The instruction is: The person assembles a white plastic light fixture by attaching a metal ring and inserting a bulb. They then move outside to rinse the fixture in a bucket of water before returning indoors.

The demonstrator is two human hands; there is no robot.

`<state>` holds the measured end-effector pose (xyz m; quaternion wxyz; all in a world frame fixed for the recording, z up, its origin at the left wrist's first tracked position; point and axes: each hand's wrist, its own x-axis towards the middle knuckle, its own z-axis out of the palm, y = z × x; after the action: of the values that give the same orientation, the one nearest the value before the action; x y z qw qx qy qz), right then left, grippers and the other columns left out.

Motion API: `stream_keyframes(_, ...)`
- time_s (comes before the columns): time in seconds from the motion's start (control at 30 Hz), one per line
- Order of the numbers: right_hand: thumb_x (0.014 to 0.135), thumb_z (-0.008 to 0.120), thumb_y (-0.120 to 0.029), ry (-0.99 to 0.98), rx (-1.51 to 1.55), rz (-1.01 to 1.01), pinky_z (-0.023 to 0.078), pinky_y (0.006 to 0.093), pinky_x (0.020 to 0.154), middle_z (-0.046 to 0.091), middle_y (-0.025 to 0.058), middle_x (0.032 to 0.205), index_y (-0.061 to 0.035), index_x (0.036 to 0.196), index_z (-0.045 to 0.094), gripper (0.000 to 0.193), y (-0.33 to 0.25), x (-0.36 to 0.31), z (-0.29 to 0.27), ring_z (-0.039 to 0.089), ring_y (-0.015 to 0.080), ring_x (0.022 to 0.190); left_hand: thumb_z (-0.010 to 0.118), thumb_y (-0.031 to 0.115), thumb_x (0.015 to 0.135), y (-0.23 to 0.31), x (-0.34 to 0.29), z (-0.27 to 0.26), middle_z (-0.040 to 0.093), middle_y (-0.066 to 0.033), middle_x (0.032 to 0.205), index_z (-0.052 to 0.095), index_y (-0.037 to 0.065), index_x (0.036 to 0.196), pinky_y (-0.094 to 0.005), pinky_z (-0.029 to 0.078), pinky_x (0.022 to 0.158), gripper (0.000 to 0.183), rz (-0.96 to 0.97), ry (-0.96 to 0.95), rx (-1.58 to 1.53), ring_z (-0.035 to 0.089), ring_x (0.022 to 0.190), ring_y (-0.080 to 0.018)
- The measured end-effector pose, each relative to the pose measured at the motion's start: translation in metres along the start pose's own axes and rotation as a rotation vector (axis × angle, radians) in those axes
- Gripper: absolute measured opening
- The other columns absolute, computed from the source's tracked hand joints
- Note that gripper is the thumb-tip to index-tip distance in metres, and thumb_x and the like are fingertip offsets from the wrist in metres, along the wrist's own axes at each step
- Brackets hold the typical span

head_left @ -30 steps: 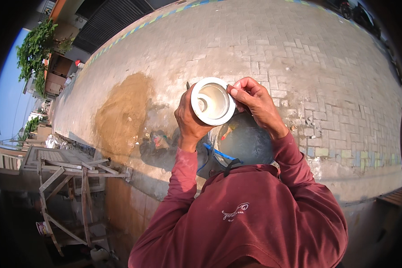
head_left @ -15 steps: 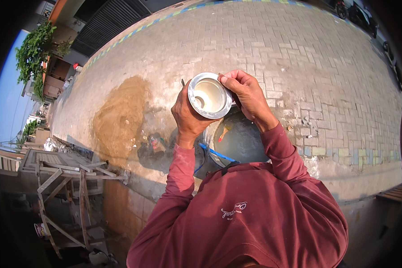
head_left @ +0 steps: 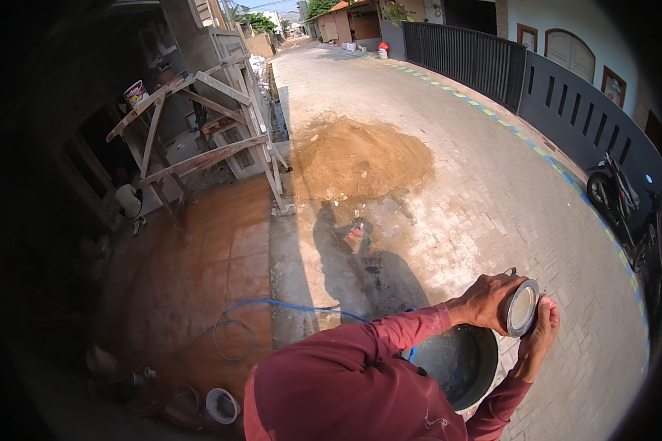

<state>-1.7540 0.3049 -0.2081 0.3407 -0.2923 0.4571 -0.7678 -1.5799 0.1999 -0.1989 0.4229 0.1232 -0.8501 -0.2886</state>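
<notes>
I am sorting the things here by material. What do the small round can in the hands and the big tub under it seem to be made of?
The small round can, held between the left hand and the right hand, looks like thin metal: its rim is shiny and silvery, and its inside is pale. The big tub is dark and dull with a smooth rounded wall, probably plastic or rubber, though I cannot be sure.

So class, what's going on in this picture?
A person in a red long-sleeved top stands on a paved street and holds a small round tin between both hands: the left hand grips its side, the right hand cups it from below. The tin is held on its side, over a dark round basin on the ground. A blue hose runs across the tiles to the left. A sand pile lies further up the street, beside a wooden trestle.
</notes>
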Motion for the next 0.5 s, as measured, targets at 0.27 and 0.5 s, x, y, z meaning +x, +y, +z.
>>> stream_keyframes(0.27, 0.102, 0.069, -0.016, -0.149, -0.162, -0.024, 0.050, 0.0245, 0.082, 0.070, 0.0026, 0.101, -0.0055, 0.099, 0.065, 0.012, 0.003, 0.005, 0.009, 0.063, 0.0091, 0.089, 0.101, 0.037, 0.048, 0.008, -0.006, -0.030, 0.075, -0.0124, 0.112, 0.060, 0.009, 0.131, -0.0387, 0.057, 0.092, 0.096, -0.157, -0.235, -0.323, 0.073, 0.106, -0.0300)
stream_keyframes(0.5, 0.104, 0.068, -0.026, -0.011, -0.457, -0.143, 0.040, 0.0214, 0.065, 0.058, -0.0037, 0.083, -0.0057, 0.105, 0.067, 0.020, 0.017, 0.029, -0.011, 0.050, 0.0044, 0.072, 0.100, 0.037, 0.050, -0.003, -0.023, -0.023, 0.072, -0.0159, 0.114, 0.056, 0.006, 0.129, -0.0431, 0.058, 0.091, 0.095, -0.117, -0.044, -0.178, 0.072, 0.105, -0.0362)
